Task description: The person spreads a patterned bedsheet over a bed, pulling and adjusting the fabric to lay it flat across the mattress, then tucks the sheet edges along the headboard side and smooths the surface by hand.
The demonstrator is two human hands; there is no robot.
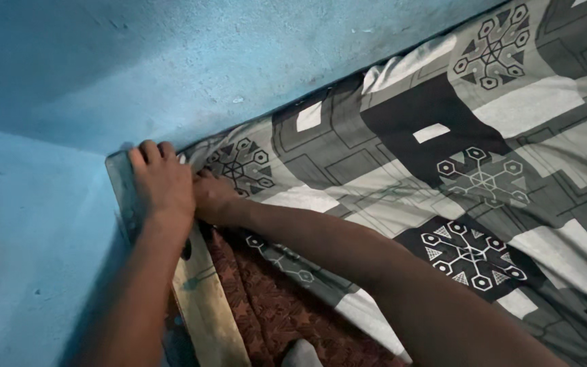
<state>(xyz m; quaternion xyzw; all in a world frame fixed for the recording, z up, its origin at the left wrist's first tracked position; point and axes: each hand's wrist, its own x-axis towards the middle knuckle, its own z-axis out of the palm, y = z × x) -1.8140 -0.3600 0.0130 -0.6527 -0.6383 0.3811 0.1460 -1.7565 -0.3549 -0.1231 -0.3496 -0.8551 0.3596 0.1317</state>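
Two bare hands are seen, both pushed into the far-left corner where the bed meets the wall. One bedsheet point(443, 170) is counted — grey, black and white cotton-like cloth, printed with blocks and geometric snowflake-like motifs, wrinkled, spread over the right and far part of the view up to the wall. Its corner is bunched at the far left, right under the hands.

The left hand point(163, 185) is laid flat over the top end of one wooden bed frame board point(205, 306), fingers point(149, 151) curled over the edge toward the wall; whether cloth is pinched beneath cannot be told. The right hand point(213, 197) is pressed into the sheet corner just beside the left hand, touching it; its fingers are tucked under the fabric and hidden, so their grip cannot be made out.

One mattress point(273, 312) is partly exposed near the bottom — reddish-brown, patterned cover, rough weave. The board is pale, plank-shaped, scuffed, running from near to far along the left side.

Two blue wall faces point(171, 61) are seen meeting at the corner — matte, plastered, slightly pitted. One small grey rounded shape point(301, 355) is cut off at the bottom edge and cannot be identified. Both forearms are cropped by the frame.
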